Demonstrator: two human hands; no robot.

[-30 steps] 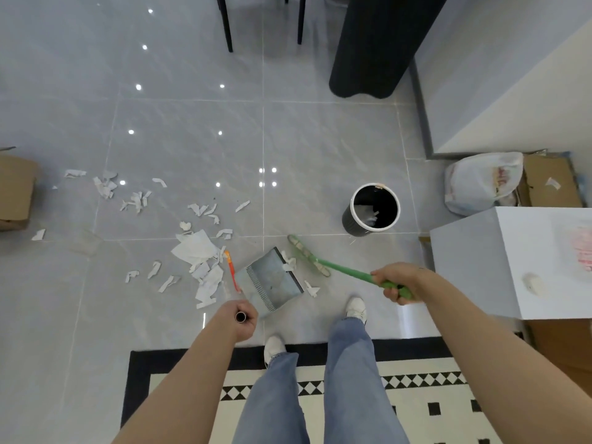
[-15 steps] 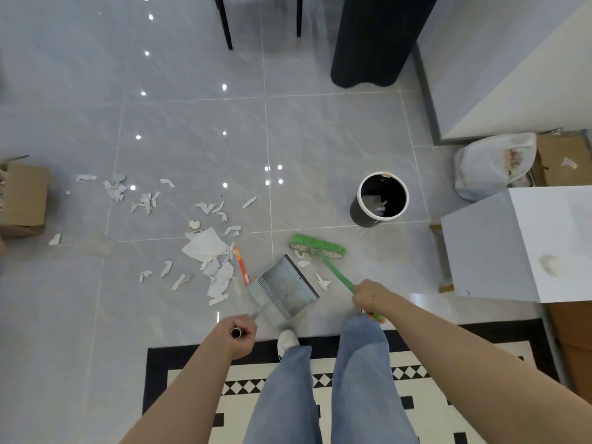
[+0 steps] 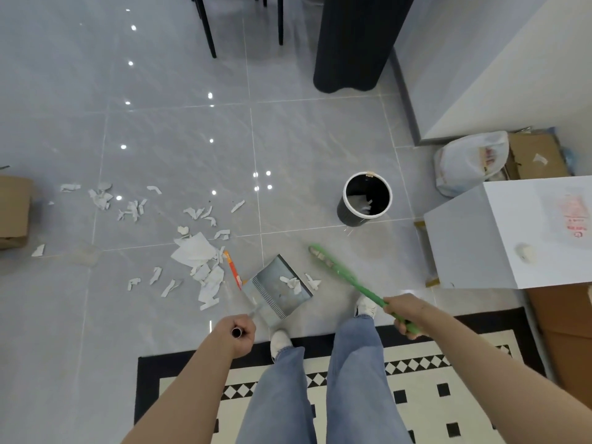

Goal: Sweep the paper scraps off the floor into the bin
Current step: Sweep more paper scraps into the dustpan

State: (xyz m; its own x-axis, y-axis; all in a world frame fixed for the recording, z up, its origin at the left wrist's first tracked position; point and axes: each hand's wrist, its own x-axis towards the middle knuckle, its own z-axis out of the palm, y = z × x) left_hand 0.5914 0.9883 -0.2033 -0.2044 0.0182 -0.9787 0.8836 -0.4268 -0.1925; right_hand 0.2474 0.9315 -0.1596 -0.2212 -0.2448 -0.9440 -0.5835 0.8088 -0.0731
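A person stands at the edge of a black-and-white rug (image 3: 416, 379), looking down at a grey tiled floor (image 3: 176, 139). The left hand (image 3: 238, 334) has a closed grip around the top of a long dustpan handle. The dustpan (image 3: 278, 288) rests on the floor just ahead of the feet, with its open side towards the right, and a few paper scraps already lie in its tray. The right hand (image 3: 405, 315) has a closed grip on the green broom (image 3: 346, 277), whose head sits on the floor just right of the dustpan. One scrap lies between the broom and the dustpan's lip.

Most of the paper scraps (image 3: 198, 261) remain on the floor to the left of the dustpan, piled thickest close beside it and thinning out towards a cardboard box (image 3: 12, 209) at the far left. An orange strip (image 3: 233, 270) lies among them. The small black bin (image 3: 365, 200) stands open, well ahead and to the right, with some paper already inside.

To do this step well, the dustpan's lip probably needs to stay flat on the tile while the broom draws the near scrap in with a short, low stroke, since light paper may flutter away. The pan then likely needs turning to face the left pile.
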